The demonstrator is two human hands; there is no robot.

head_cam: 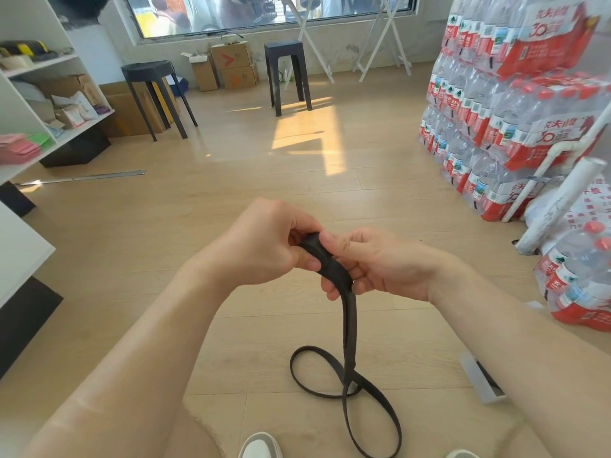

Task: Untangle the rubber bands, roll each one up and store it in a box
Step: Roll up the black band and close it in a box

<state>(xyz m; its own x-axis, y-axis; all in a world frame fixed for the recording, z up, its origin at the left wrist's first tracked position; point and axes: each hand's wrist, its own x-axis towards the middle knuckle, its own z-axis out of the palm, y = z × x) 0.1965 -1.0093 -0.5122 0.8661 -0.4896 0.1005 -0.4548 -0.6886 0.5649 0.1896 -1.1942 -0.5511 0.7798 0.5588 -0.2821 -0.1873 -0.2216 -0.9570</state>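
Both hands pinched the top of a flat black rubber band (334,262), the left hand (264,241) and right hand (373,262) each in a narrow grip. It looked light, limp and grippy, best held at the started roll. Its length hung straight down, the tail looping across the floor (231,200) near the shoes.

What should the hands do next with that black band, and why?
Probably keep winding: the left hand and right hand pinch only a small start of a roll in the black rubber band, and most of it hangs down, looping on the floor.
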